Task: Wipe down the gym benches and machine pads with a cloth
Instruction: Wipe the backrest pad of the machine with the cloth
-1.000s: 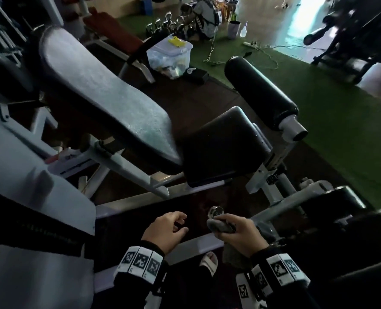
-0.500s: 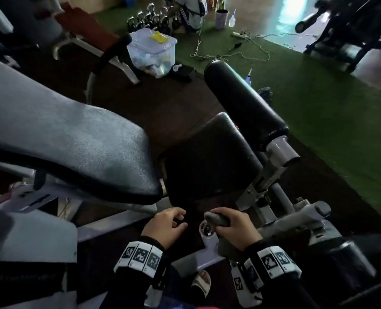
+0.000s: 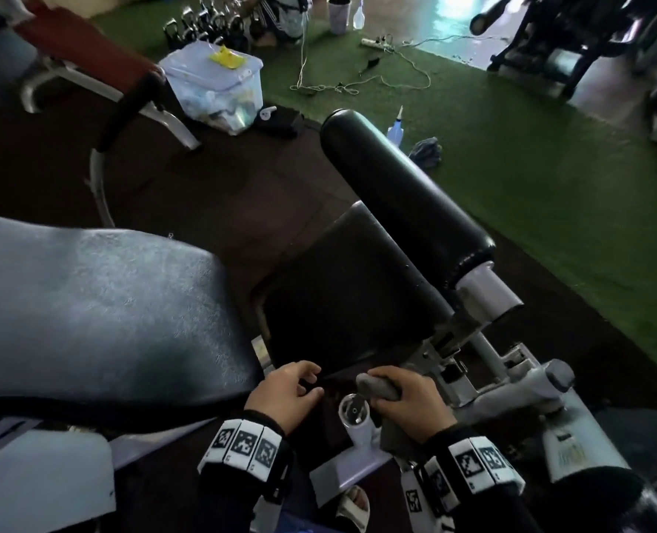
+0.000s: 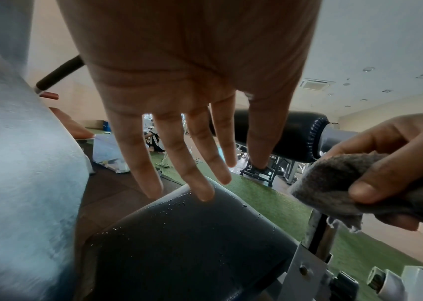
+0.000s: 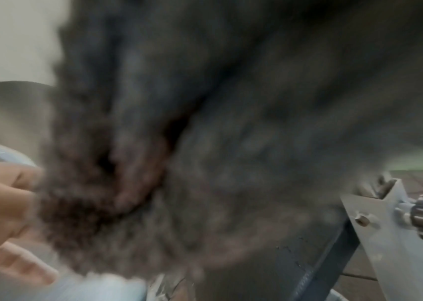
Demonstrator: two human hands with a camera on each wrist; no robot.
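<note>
right hand (image 3: 407, 402) clutching the grey cloth (image 4: 344, 183) | left hand (image 3: 284, 394) loose, fingers out, holding nothing | black seat pad (image 3: 342, 294) sits just ahead of both hands, droplets on it | roller pad (image 3: 407, 198) runs away up-left; right hand's nearer

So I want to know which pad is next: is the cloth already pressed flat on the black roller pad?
No: the right hand holds the cloth bunched up, short of the roller pad.

Left hand (image 4: 179, 81) fingers spread above wet seat pad (image 4: 192, 244); right hand (image 4: 398, 163) grips cloth (image 4: 333, 183)
</note>
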